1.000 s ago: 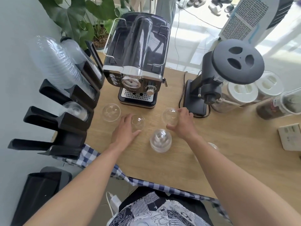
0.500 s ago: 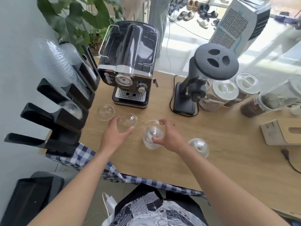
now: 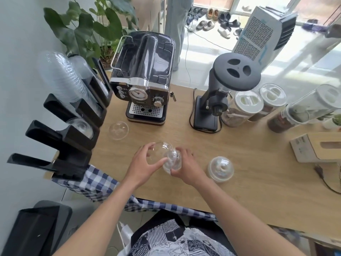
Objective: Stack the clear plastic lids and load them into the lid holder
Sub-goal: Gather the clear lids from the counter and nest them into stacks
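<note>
My left hand point(image 3: 143, 166) grips one clear dome lid point(image 3: 159, 152), tilted and lifted off the wooden table point(image 3: 249, 191). My right hand point(image 3: 186, 168) holds a small stack of clear lids point(image 3: 172, 161) right beside it; the two touch. One loose dome lid point(image 3: 118, 130) lies near the coffee machine, another point(image 3: 220, 169) lies right of my right hand. The black tiered lid holder point(image 3: 73, 137) stands at the table's left edge, with long rows of clear lids in its upper slots point(image 3: 60, 78) and a few in a middle slot point(image 3: 81, 126).
A black espresso machine point(image 3: 145, 80) stands at the back, a black grinder point(image 3: 221, 93) with its cable to the right, then several storage jars point(image 3: 247, 106). A tissue box point(image 3: 317, 146) sits at the right edge. A checked cloth point(image 3: 96, 180) hangs over the front left corner.
My left hand lifted a lid off the table and brought it right. My right hand carried its lid onto the stack and raised it. The two hands have met.
</note>
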Motion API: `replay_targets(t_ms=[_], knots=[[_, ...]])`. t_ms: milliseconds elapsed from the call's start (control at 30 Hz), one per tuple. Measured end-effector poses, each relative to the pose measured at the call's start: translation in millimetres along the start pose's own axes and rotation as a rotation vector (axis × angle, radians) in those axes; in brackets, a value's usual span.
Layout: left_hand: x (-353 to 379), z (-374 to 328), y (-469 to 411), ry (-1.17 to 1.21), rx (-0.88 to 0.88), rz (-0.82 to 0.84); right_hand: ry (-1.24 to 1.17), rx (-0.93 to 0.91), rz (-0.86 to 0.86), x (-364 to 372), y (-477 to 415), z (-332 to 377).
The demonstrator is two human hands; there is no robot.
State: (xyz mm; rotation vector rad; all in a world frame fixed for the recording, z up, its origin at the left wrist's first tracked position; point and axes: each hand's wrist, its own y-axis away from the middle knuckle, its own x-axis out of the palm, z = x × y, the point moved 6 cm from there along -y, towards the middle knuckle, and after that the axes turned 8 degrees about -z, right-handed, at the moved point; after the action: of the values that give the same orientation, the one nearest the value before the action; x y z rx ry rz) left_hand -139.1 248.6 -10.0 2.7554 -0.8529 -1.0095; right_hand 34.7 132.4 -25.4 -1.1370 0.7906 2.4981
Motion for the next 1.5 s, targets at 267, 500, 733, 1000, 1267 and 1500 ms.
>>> replay_targets(t_ms=[267, 500, 733, 1000, 1267, 1500], knots=[[25.8, -6.8, 2.7, -0.004, 0.051, 0.108, -0.071, 0.048, -0.026, 7.5, 14.5, -19.4], [43.2, -1.4, -1.8, -0.057, 0.071, 0.129, -0.273, 0.169, 0.01, 3.7, 22.2, -23.9], [23.9, -2.1, -19.9, -0.088, 0.084, 0.098, -0.365, 0.159, 0.016, 3.0, 9.2, -0.3], [-21.7, 15.0, -50.2, -0.138, 0.017, 0.064, -0.376, 0.143, 0.02, 7.1, -24.2, 17.2], [-89.4, 57.8, -110.5, -0.484, -0.053, -0.379, 0.087, 0.085, -0.18, -45.0, -29.3, -20.4], [-69.7, 73.3, -119.2, -0.45, -0.129, -0.234, 0.366, 0.263, -0.175, -81.7, -0.8, -81.7]])
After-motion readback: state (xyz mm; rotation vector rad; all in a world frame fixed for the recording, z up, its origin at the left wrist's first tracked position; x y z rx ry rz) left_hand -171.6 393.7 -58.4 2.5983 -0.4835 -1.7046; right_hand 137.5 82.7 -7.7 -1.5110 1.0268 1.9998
